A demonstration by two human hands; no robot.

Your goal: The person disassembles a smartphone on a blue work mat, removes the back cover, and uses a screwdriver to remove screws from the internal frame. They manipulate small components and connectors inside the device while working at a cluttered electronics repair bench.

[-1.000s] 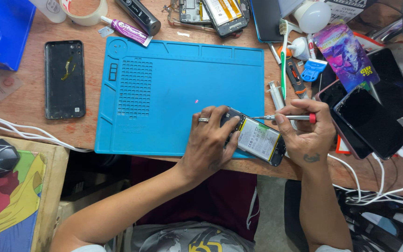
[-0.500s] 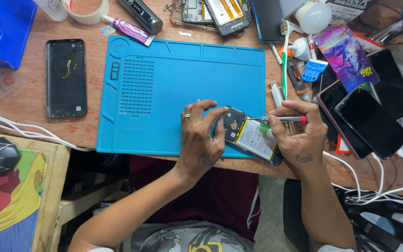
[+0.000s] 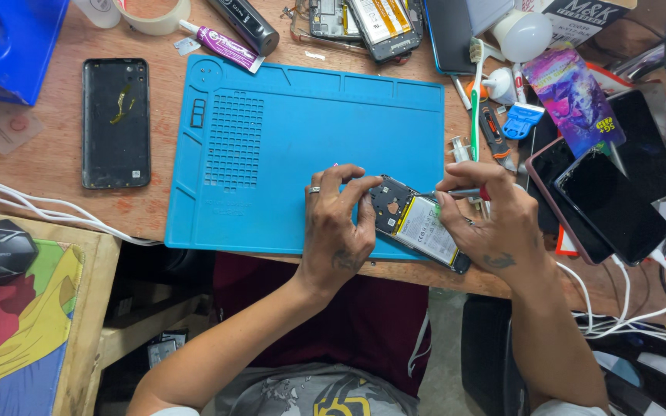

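Head view: a person works on an opened phone [image 3: 418, 222] lying at the near right edge of a blue mat [image 3: 294, 146] on a cluttered wooden counter [image 3: 55, 173]. The left hand [image 3: 337, 223] pins the phone's upper end, fingers curled over the camera corner, its grip closed on the phone's frame. The right hand [image 3: 483, 219] has its grip clamped on a slim screwdriver [image 3: 456, 192] with a red collar, the tip pointing left toward the phone's board near its top edge. The phone sits tilted, its lower end overhanging the mat's edge toward the person's lap.

Judged from this pose, the step goes best with the driver kept square to the screw and pressed lightly, while the left hand holds the frame flat against the mat so it cannot pivot. The overhanging corner looks like the risk: a slip could tip the phone off the counter.

Around the work: a black back cover [image 3: 116, 123] lies well apart at left beside white cables [image 3: 32, 204], a purple glue tube [image 3: 221, 45] near the mat's top corner, a green toothbrush [image 3: 474, 92] and two dark phones [image 3: 603, 192] just right of the hand.
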